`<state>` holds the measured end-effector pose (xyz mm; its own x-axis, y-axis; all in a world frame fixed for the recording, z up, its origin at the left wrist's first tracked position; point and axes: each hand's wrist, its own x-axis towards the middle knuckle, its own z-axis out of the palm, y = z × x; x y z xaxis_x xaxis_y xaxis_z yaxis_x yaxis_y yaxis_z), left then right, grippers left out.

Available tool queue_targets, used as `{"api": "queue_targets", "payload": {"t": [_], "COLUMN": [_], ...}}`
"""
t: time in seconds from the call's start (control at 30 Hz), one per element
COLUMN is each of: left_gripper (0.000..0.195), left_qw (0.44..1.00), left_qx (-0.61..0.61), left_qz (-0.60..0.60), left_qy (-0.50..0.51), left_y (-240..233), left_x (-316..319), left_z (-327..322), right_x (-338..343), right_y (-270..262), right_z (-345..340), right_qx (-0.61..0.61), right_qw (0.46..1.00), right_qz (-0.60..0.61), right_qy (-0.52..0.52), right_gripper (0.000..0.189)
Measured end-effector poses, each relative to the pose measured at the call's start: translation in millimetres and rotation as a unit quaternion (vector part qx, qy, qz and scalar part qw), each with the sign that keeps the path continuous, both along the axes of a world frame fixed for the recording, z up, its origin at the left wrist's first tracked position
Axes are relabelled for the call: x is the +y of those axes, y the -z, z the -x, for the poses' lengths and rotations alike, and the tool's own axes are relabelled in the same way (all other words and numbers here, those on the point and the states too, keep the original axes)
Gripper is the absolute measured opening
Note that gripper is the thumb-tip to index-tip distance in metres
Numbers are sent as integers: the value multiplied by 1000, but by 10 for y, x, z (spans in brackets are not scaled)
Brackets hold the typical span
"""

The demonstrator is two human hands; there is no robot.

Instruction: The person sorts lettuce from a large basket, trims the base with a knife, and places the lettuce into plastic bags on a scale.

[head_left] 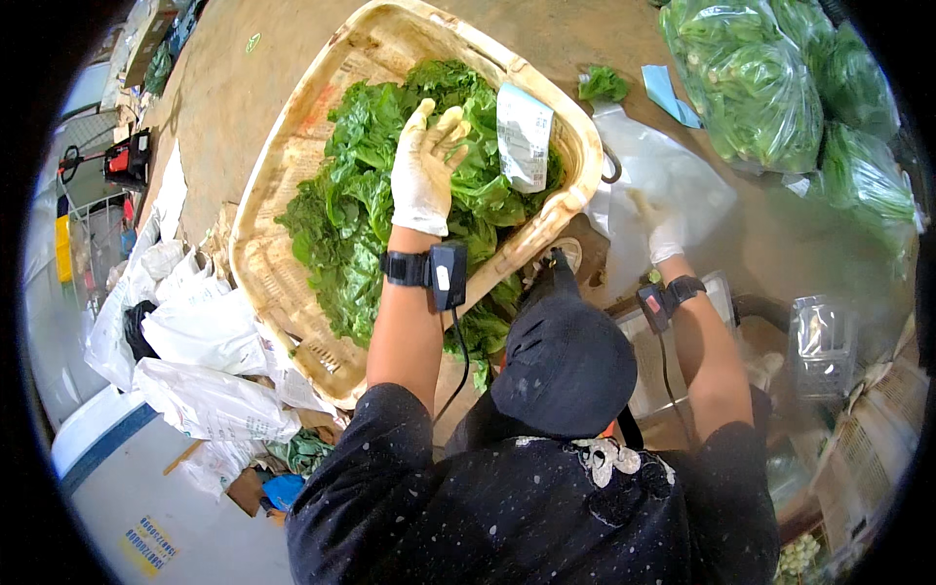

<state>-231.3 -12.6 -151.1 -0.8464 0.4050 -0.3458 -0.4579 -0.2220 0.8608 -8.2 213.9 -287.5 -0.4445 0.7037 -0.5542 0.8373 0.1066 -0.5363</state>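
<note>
My left hand [431,164], in a pale glove, lies palm up with fingers apart over leafy lettuce [351,256]. The lettuce partly fills a stained plastic basket [267,183]. A printed paper label [524,137] hangs at the basket's right rim beside that hand. To the right of the basket, my right hand [658,223], also gloved, is at a translucent plastic bag [680,172] on the floor. The bag blurs its fingers, so their grip is hard to make out. A small lettuce piece [603,84] lies above the bag.
Plastic bags of green vegetables [753,95] are piled at the upper right, near a light-blue paper piece [669,95]. A clear plastic container [823,344] stands at the right. White plastic sacks [205,333] crowd the left, above a white surface with a blue edge [110,446].
</note>
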Motion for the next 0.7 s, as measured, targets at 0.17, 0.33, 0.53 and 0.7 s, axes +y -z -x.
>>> {"api": "queue_targets", "payload": {"t": [0.17, 0.33, 0.53, 0.7], "left_gripper": [43, 38, 42, 55], "left_qw": [996, 982, 936, 918], "left_qx": [-24, 33, -34, -108], "left_qz": [-29, -69, 32, -118], "left_qy": [80, 170, 349, 363], "left_y": [-429, -1174, -1251, -427], "left_x": [15, 175, 1437, 1992], "left_z": [-621, -981, -1272, -1634], "right_x": [316, 375, 634, 767], "right_y": [-74, -1185, -1884, -2034], "right_z": [-477, -492, -426, -556], "right_qx": [351, 326, 459, 493], "right_qw": [899, 943, 862, 859], "right_qz": [121, 30, 10, -139], "right_qy": [232, 61, 215, -18], "right_gripper": [33, 17, 28, 22]}}
